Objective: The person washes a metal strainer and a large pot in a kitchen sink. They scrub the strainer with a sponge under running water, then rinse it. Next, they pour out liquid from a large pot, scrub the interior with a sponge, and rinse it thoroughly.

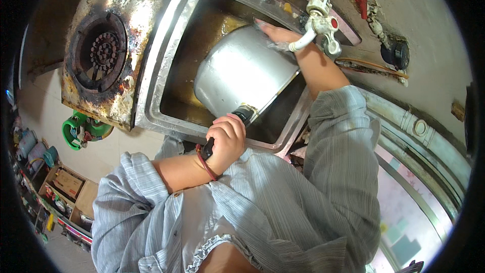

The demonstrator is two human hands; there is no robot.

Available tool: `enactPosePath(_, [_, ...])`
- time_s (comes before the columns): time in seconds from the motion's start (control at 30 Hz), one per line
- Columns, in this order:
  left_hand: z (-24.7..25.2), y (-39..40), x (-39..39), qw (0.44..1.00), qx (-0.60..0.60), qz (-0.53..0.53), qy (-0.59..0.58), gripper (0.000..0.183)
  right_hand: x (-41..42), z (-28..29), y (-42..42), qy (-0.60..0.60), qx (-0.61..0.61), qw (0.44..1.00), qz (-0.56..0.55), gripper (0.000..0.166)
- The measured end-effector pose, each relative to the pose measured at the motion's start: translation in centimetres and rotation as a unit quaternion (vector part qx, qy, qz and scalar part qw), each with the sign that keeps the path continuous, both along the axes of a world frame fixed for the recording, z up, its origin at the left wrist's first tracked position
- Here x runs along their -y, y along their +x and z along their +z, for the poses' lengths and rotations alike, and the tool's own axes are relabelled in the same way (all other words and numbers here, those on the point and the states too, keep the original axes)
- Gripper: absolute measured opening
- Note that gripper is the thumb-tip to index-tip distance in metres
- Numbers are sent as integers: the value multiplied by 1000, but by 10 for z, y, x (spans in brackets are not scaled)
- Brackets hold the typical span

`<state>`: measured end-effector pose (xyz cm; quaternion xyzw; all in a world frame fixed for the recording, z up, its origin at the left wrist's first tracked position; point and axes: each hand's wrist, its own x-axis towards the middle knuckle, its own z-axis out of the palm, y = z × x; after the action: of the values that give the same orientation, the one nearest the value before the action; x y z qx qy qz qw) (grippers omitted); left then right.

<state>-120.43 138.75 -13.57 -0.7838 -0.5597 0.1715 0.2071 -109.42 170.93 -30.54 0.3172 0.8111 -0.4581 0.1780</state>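
Note:
A large silver metal pot (242, 72) lies tilted on its side in the stainless steel sink (151, 102), its mouth turned away toward the lower right. My left hand (227, 138) is wrapped around the pot's black handle (244, 113), at the near side by the rim. My right hand (278, 36) lies against the pot's far wall with its fingers stretched out. Whitish wet suds or a clear film cover parts of that hand. What its palm may hold is hidden. The pot's inside is also out of sight.
A white faucet (316, 26) hangs over my right wrist. A red-handled valve (362, 3) is on the wall pipe. Left of the sink stands a rusty gas stove (102, 53), with a green object (74, 129) below. Pale pipes (416, 125) run along the right wall.

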Motion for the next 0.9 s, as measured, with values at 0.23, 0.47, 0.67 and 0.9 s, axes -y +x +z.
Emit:
enactPosePath(0.23, [-4, -3, 5, 999, 15, 41, -15, 21, -5, 13, 13, -90, 87, 991, -43, 51])
enactPosePath(0.47, [-4, -17, 4, 997, 27, 70, -36, 23, 68, 107, -57, 127, -38, 943, 307, 51])
enactPosePath(0.67, [-8, -34, 19, 995, 81, 40, -35, 22, -12, -19, 37, -130, 28, 990, -54, 52])
enactPosePath(0.9, [-23, -59, 29, 982, 135, 109, -70, 18, 11, -52, 138, -45, 271, 961, -5, 52])
